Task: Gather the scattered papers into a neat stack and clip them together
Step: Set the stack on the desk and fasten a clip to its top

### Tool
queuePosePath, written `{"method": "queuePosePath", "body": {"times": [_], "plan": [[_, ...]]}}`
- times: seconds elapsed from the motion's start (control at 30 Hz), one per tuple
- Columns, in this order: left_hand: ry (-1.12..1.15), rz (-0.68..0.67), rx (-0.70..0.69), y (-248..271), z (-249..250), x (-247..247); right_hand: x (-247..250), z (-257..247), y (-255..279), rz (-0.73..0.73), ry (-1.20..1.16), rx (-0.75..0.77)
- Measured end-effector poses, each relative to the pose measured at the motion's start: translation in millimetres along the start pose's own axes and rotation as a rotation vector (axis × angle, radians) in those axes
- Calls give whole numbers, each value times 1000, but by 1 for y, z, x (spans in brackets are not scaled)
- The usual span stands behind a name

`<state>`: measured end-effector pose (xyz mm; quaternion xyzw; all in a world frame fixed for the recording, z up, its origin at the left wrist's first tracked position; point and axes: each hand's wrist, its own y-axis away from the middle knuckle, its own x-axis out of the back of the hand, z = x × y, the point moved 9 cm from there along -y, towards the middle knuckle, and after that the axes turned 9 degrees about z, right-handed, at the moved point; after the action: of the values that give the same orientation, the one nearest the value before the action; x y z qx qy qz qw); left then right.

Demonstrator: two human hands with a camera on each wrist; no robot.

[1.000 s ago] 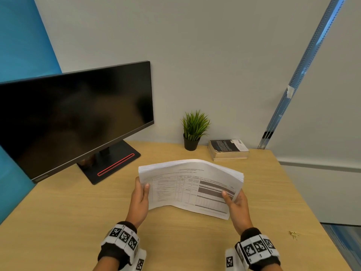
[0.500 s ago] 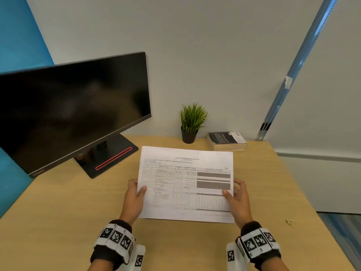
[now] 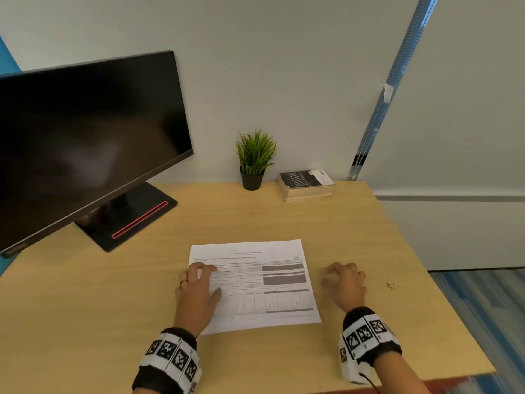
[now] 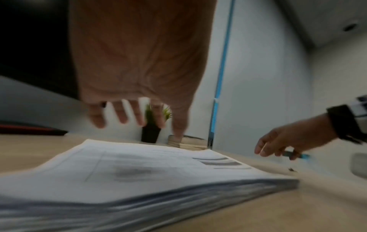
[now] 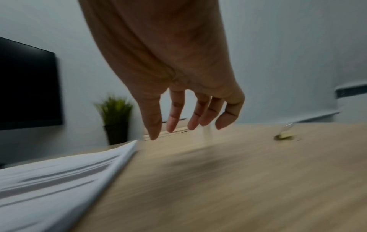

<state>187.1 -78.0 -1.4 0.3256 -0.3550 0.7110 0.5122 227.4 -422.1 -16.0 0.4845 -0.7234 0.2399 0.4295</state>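
A squared stack of white printed papers (image 3: 264, 282) lies flat on the wooden desk (image 3: 85, 302). My left hand (image 3: 199, 285) rests over the stack's left side with its fingers spread; the left wrist view shows the stack (image 4: 139, 172) below those fingers. My right hand (image 3: 345, 280) hovers over bare desk just right of the stack, fingers loosely hanging and holding nothing, as the right wrist view of the hand (image 5: 190, 122) confirms. A small gold clip (image 3: 392, 286) lies on the desk further right, near the edge; it shows blurred as the clip (image 5: 286, 135).
A black monitor (image 3: 85, 143) on its stand fills the back left. A small potted plant (image 3: 253, 160) and a book (image 3: 306, 184) sit against the back wall. The desk's right edge drops to a blue floor (image 3: 483, 308).
The stack, held up in both hands before, now lies flat on the desk. My right hand has let go and moved right; my left hand rests on the papers.
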Motion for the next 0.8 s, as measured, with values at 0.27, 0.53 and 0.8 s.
{"method": "queuePosePath", "body": {"times": [0.27,0.53,0.8], "plan": [[-35,-587,-438,58,41,-75,72,113,-33,253,54,-185],[-15,-658,-402,56,38,-82,58,128,-54,261,-67,-167],[512,-348,-83,-5,86,-41,17,-65,-5,-72,-648,155]]}}
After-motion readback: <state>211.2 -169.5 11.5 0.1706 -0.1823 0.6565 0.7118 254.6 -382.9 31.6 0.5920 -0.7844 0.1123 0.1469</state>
